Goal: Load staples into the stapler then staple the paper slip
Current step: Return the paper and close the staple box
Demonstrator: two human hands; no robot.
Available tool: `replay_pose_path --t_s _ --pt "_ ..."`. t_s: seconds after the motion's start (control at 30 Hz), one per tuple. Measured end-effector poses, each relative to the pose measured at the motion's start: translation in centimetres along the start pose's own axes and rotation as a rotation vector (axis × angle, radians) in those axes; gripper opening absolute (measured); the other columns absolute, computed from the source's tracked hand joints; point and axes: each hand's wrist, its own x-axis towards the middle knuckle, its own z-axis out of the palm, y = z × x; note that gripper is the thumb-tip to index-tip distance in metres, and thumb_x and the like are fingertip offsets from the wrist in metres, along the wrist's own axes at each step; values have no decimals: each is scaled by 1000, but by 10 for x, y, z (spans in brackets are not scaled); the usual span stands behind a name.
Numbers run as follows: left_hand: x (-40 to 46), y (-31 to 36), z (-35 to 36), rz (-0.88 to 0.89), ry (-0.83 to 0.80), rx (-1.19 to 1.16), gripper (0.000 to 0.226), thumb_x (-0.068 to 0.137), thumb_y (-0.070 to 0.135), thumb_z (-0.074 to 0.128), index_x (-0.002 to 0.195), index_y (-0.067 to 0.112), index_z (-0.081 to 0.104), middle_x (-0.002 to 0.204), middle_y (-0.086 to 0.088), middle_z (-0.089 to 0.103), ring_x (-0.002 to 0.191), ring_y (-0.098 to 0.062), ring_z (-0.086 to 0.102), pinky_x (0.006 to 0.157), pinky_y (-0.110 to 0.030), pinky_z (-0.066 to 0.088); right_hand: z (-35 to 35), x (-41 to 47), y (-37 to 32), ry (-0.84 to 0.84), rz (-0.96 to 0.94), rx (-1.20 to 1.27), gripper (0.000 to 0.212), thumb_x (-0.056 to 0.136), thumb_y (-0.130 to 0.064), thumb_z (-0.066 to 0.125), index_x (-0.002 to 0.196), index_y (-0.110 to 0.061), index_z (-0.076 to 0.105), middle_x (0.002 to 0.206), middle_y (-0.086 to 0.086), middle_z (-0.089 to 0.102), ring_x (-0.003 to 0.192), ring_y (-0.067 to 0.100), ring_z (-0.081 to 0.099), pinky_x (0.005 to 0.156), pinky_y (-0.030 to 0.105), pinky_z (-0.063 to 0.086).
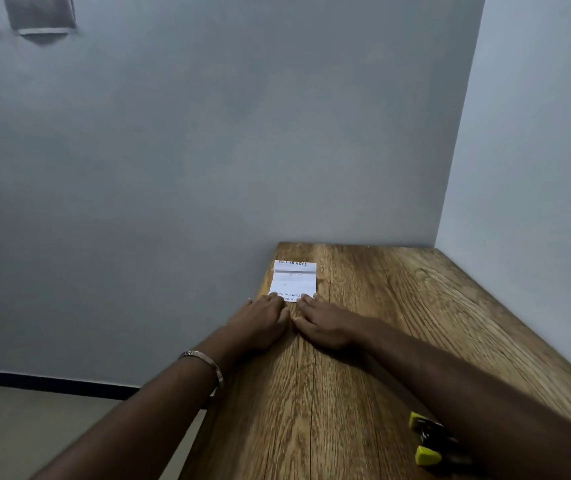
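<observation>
Both hands, left hand (260,322) & right hand (325,323), lie flat w/ fingers straight, tips pressing paper slip's (294,280) near edge at table's (363,375) far end; neither grip holds anything. Stapler (436,441) sits apart, near edge, under right forearm. Slip already creased & marked; probably stapled, can't confirm.

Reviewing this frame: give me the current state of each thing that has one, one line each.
paper slip: lying flat on the table, creased by a fold, near edge under the fingertips of both hands.
left hand: fingers straight, pressing the slip's near edge.
right hand: fingers straight, touching the slip's near edge.
stapler: on the table near the right forearm, untouched, partly hidden; open or closed unclear.
bangle: worn on the left wrist.
</observation>
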Motion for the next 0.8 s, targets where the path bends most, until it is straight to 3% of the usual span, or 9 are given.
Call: replay_pose_path --t_s 0.33,0.8 --pt "60 -20 7 -36 38 -66 33 101 32 31 109 7 49 114 -16 56 104 -29 53 96 -49 39 0 61 20 88 20 29 72 100 -55 17 158 -15 5 167 6 2 154 21 0 123 51 4" --pt "65 -22 12 -11 73 -133 25 98 29 35 103 9 48 111 -19 55 106 -33 51 97 -50 37 6 65 24 134 1 35 74 98 -55 19 158 -15 4 167 6 0 154 20 -1 123 49 3"
